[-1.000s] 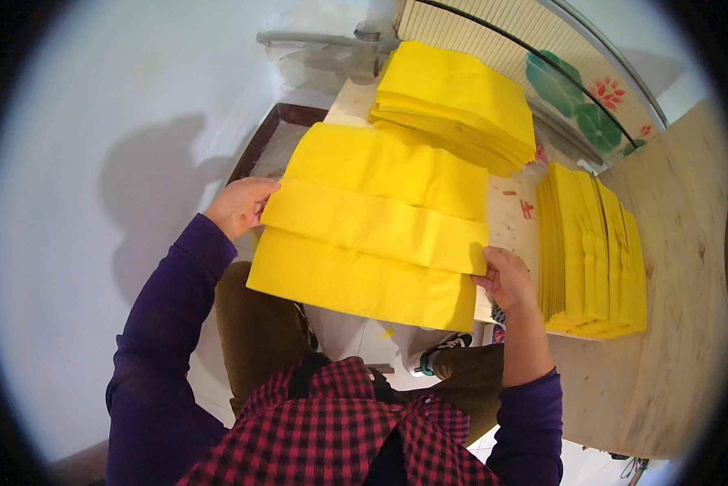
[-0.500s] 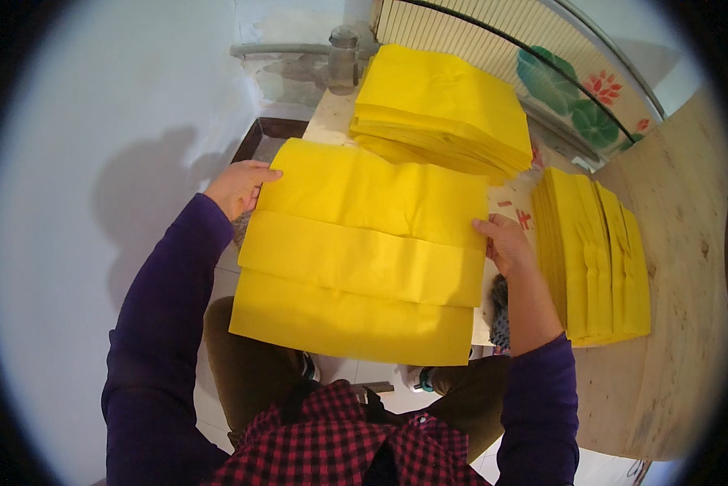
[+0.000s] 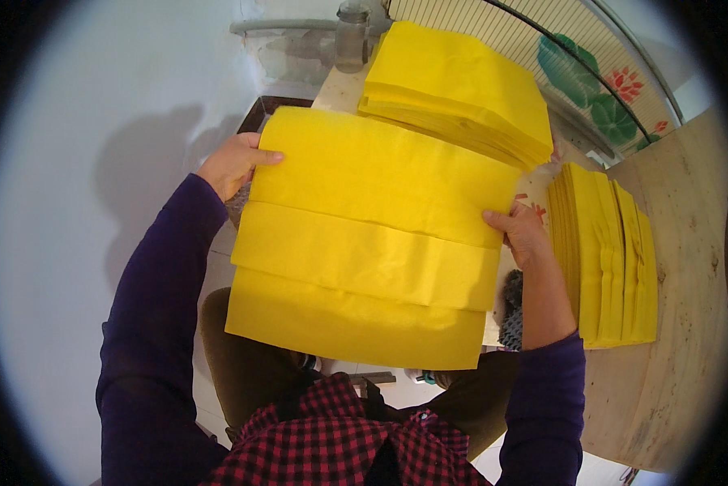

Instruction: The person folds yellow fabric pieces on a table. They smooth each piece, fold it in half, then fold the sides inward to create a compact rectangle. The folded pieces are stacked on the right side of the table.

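We list, from the left: a plain white wall (image 3: pixel 64 211), bearing a shadow, on the outer side of the left hand. Left hand (image 3: pixel 238 162): pinching, thumb laid over the upper left edge of the work, fingers mostly behind it. Between the two hands: one wide yellow sheet of felt-like fabric (image 3: pixel 380 174), a band folded across its middle and a lower flap hanging toward our lap; whether it is one piece or several layers we cannot tell. Beyond the left hand: a clear glass jar with a lid (image 3: pixel 352 40). Beyond the sheet, between the hands: a thick flat stack of yellow fabric (image 3: pixel 461 73). Right hand (image 3: pixel 524 235): pinching, thumb on the face near the right edge, fingers largely hidden. Just beyond it: small red scraps (image 3: pixel 538 211). Right of it: a second yellow stack with upright folds (image 3: pixel 607 267), on a pale wooden tabletop (image 3: pixel 692 283). Change noted: both grips have gone up from the ends of the folded band to the upper panel, now drawn flatter; we judge the sheet better stretched, its fold resting undisturbed.
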Tool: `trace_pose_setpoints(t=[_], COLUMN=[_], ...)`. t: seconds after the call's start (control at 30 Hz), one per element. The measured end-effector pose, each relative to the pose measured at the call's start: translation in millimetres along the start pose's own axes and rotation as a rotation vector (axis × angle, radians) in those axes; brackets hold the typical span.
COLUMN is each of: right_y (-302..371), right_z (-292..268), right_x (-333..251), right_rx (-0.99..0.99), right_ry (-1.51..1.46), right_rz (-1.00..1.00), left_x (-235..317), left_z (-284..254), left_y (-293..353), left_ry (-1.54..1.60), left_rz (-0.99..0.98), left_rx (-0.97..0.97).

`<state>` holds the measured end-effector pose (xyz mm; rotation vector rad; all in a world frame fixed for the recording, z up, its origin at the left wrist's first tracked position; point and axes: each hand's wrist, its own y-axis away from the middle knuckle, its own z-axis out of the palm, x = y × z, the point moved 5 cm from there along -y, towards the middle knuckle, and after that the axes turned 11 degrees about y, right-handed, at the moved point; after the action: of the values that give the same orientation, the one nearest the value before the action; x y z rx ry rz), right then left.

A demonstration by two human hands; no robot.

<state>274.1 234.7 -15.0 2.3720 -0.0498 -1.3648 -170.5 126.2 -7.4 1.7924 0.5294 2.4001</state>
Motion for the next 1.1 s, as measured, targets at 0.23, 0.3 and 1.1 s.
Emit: trace_pose_setpoints(t=[0.23,0.3,1.1], right_y=[11.9,10.7,37.5], right_z=[-3.3,-7.2,-3.2], right_x=[-21.4,-23.7,-35.1], right_rx=[-0.031,-0.081,-0.045], right_ry=[0.210,0.185,-0.111], right_rz=[-0.114,-0.041,-0.051], left_x=[0.6,3.7,22.6], left_z=[0.0,-1.1,9.6], left_y=[13.1,14.9,47.1], left_ry=[-0.065,-0.133,-0.176], left_rz=[0.148,0.155,0.057], left_rx=[-0.031,-0.039,0.076])
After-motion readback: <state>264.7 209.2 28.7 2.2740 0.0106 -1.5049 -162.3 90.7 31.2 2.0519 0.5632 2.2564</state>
